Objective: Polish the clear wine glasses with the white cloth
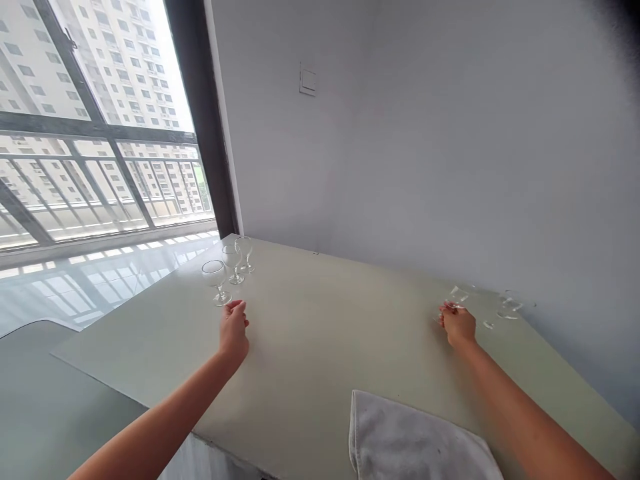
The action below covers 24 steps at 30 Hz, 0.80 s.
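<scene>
At the left of the table, my left hand [234,328] is closed, its fingertips against the foot of the nearest clear wine glass [214,272]. That glass stands upright. Just behind it are two more stemmed glasses, a middle glass [232,256] and a far glass [245,248]. Over on the right, my right hand [459,325] is closed around the stem of another wine glass [459,295], and the fingers cover part of it. Beyond this hand, close to the wall, is a further clear glass [509,305], its outline faint against the tabletop.
A folded grey cloth [415,440] lies at the table's front edge, between my forearms. The pale table [320,333] meets a plain wall [450,147] with a switch [308,80]. A large window [100,173] is at the left, beside a grey surface [45,393].
</scene>
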Motion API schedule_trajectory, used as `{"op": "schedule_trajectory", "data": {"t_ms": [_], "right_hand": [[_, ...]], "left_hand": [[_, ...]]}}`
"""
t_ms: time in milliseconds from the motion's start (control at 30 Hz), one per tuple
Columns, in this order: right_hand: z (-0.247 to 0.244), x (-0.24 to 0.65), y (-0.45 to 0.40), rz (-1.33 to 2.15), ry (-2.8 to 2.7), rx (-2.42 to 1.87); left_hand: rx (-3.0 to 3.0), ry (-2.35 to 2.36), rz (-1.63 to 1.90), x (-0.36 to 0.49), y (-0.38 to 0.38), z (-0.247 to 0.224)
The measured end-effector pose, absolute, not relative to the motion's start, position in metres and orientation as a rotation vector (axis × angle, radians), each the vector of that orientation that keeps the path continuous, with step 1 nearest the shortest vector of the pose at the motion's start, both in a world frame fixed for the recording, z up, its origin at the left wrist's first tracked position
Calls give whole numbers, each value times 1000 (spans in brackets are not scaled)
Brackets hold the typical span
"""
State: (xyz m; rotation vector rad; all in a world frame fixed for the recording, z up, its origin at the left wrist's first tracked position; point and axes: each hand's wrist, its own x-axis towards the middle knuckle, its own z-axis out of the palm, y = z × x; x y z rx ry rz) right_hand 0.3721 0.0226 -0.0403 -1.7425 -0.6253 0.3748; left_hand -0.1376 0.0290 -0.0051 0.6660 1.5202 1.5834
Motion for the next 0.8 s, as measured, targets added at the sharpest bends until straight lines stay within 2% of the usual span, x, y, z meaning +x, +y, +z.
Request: {"op": "schedule_trajectory", "data": {"t_ms": [133, 233, 333, 433, 633, 800], "right_hand": [[-20, 293, 18, 504, -839, -1620], [0, 213, 1, 738, -1104, -1439], [14, 142, -25, 928, -1379, -1319], [20, 97, -45, 962, -1587, -1175], [30, 79, -55, 965, -1742, -1168], [30, 134, -51, 903, -1580, -1267]], "left_hand": [[1030, 1315, 1321, -89, 9, 5], [1232, 1198, 1194, -58, -5, 10], [1436, 1160, 1129, -39, -20, 11], [1530, 1160, 1158, -31, -33, 10], [1313, 1195, 1267, -64, -28, 4], [1202, 1468, 1424, -149, 7, 0]]}}
